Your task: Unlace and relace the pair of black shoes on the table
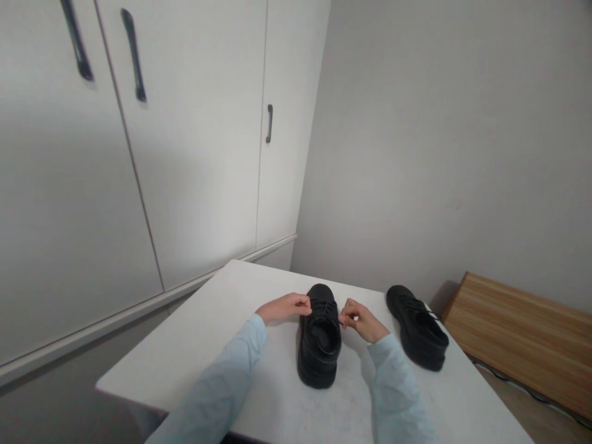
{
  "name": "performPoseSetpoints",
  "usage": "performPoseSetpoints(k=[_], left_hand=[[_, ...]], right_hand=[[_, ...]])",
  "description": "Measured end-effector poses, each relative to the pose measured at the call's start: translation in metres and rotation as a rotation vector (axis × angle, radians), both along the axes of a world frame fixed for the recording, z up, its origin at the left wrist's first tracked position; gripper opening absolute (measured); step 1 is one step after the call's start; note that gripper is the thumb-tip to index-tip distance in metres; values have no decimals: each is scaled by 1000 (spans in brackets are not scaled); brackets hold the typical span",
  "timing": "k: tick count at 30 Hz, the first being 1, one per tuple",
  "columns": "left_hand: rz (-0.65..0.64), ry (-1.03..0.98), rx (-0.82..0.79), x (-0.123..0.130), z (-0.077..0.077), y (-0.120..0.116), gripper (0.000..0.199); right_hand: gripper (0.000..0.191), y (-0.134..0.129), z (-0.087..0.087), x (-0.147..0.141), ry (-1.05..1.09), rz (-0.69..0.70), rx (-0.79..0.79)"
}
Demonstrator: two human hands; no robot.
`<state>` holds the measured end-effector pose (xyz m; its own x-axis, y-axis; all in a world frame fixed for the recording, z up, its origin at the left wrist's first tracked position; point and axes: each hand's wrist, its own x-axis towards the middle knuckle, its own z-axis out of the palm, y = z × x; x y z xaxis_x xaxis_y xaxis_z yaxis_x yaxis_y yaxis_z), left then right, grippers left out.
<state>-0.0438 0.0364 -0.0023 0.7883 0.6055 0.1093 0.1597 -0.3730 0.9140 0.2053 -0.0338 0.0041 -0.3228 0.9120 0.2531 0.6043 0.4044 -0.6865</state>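
A black lace-up shoe stands on the white table, its toe pointing away from me and its heel nearest. My left hand is at the left side of its laces, thumb and fingers pinched together. On the right side of the laces, my right hand is also closed in a pinch. What lies between the fingertips of each hand is too small to make out, dark against the shoe. A second black shoe stands apart near the table's right edge.
White cabinet doors with dark handles rise at the left, behind the table. A grey wall stands beyond it. Right of the table is a wood-grain surface, with a cable along its lower edge.
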Motion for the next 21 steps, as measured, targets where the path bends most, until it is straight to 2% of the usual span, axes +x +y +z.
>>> performPoseSetpoints(k=[8, 14, 21], left_hand=[[-26, -29, -38, -3, -2, 0, 28], [-9, -12, -22, -3, -3, 1, 30], [41, -54, 37, 2, -4, -1, 30]], right_hand=[[41, 1, -5, 3, -16, 14, -26], [46, 1, -3, 2, -46, 7, -53], [53, 0, -1, -2, 69, 10, -226]])
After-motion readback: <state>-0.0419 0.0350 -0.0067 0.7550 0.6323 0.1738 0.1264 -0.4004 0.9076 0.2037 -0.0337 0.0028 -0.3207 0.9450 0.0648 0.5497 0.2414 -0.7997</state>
